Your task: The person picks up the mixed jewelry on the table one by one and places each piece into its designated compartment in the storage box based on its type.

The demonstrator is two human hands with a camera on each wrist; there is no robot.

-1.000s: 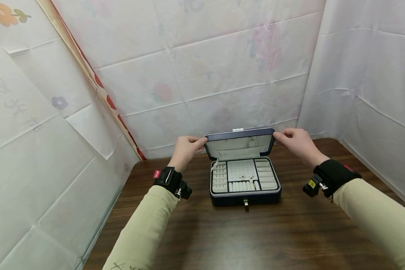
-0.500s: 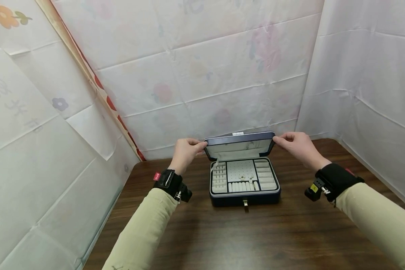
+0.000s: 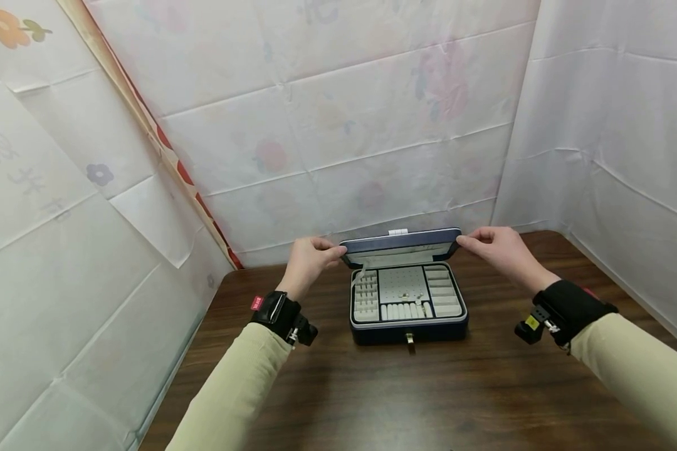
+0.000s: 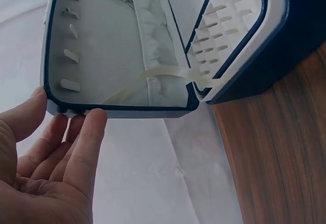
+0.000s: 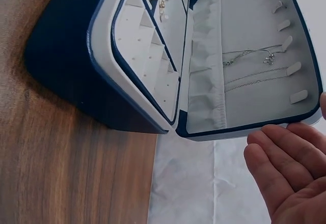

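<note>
A navy jewellery box (image 3: 409, 330) with a pale grey compartment tray stands on the brown table (image 3: 429, 401). Its lid (image 3: 400, 241) is tilted well forward over the tray, partly lowered. My left hand (image 3: 311, 255) pinches the lid's left corner and my right hand (image 3: 495, 246) pinches its right corner. In the left wrist view my thumb and fingertips (image 4: 94, 119) sit on the lid's rim (image 4: 117, 111), and a pale strap (image 4: 153, 76) links lid and base. In the right wrist view a thin chain necklace (image 5: 248, 55) hangs on the lid lining (image 5: 244, 102), above my right hand (image 5: 290, 168).
White patterned sheets (image 3: 344, 125) hang close behind the box and along both sides of the table. A small metal clasp (image 3: 410, 339) hangs at the box's front. Bare tabletop lies in front of the box.
The lid has come down and forward from nearly upright to a low tilt. Both hands have moved down with it, keeping their hold on the corners.
</note>
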